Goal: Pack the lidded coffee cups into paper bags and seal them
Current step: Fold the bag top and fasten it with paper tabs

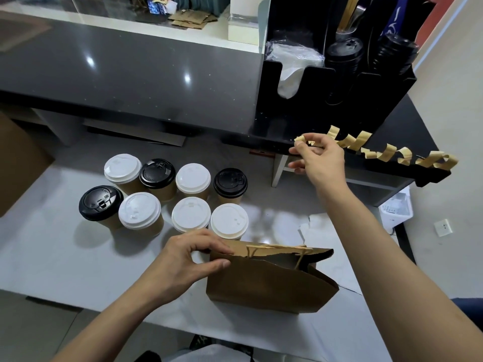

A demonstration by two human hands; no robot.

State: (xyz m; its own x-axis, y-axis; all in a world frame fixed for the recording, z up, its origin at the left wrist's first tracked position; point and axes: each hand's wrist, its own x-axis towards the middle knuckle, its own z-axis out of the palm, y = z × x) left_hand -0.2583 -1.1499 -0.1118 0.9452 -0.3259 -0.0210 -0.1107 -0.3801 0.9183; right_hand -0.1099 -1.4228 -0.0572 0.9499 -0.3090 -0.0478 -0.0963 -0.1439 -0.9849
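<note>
sealing step, looks like. left hand [192, 253] pinching top edge of paper bag [269, 280] on counter [65, 259]. right hand [317, 156] gripping tape strip [300, 139] at shelf edge. eight lidded cups [167, 194] standing behind bag. next: peel strip, stick over bag mouth.

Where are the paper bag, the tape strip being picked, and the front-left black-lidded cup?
paper bag [261, 291]: head view, front panel.
tape strip [300, 139]: head view, curled end above the right hand's [320, 159] fingertips.
black-lidded cup [100, 202]: head view, centre of lid.
</note>
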